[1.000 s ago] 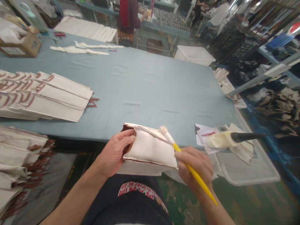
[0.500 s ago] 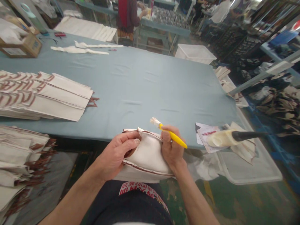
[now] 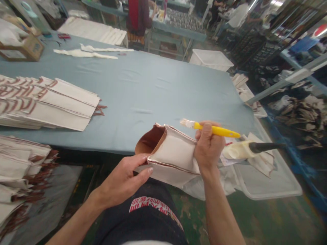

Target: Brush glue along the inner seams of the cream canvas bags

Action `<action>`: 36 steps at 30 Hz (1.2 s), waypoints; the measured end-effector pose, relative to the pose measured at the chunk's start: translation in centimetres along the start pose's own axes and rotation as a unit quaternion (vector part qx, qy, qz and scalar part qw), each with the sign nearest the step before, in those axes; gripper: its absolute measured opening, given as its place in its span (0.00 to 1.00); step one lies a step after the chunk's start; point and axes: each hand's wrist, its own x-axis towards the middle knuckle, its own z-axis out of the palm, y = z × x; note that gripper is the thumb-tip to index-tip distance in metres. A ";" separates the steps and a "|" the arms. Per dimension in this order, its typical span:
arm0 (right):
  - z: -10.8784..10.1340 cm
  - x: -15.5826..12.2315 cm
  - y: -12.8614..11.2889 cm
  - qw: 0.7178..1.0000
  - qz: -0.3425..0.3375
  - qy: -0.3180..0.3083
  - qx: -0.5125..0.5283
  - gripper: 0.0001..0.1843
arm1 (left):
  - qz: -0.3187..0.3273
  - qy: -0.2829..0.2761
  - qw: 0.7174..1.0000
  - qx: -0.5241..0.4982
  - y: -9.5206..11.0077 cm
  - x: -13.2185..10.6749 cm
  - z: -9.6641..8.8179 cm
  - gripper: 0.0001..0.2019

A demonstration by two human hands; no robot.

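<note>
In front of my body is an off-white pouch (image 3: 176,149) with brown edges, tilted, its mouth facing left and its brown lining (image 3: 148,143) showing. My left hand (image 3: 126,178) pinches the near corner of that mouth between thumb and fingers. A brush (image 3: 217,131) with a yellow handle and pale bristles is gripped in my right hand (image 3: 209,146), bristles pointing left above the pouch. The same hand rests against the pouch's right end; its lower fingers are partly hidden. Just right of it lies a cream-coated container (image 3: 237,151) with a black handle sticking out.
Stacked off-white pieces (image 3: 61,105) lie on the blue-grey table (image 3: 178,88) at left, with another stack (image 3: 20,166) lower down. White strips (image 3: 87,53) and a cardboard box (image 3: 21,49) sit farther back. A white tray (image 3: 270,190) stands at right. Another person (image 3: 139,17) is beyond the table.
The pouch has turned so its open mouth shows. My left hand has shifted from the mouth's upper edge to the near corner. My right hand and the brush have moved right and up.
</note>
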 end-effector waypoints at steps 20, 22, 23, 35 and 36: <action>-2.6 -5.2 -3.8 0.956 0.055 -0.070 0.279 0.14 | 0.082 0.055 0.992 0.083 -1.3 -0.1 0.2 0.11; -2.7 -5.6 -4.5 0.953 0.033 -0.078 0.292 0.13 | 0.100 0.044 0.992 0.069 -1.2 0.0 0.2 0.14; -2.8 -5.7 -4.7 0.950 0.023 -0.086 0.299 0.13 | 0.101 0.042 0.992 0.062 -1.1 0.0 0.2 0.14; -2.2 -5.4 -4.9 0.934 -0.033 -0.133 0.329 0.12 | 0.027 0.039 0.999 0.002 -0.6 0.3 -0.1 0.09; -2.1 -5.6 -4.6 0.932 -0.035 -0.145 0.330 0.12 | 0.036 0.033 0.999 0.008 -0.5 0.3 0.0 0.09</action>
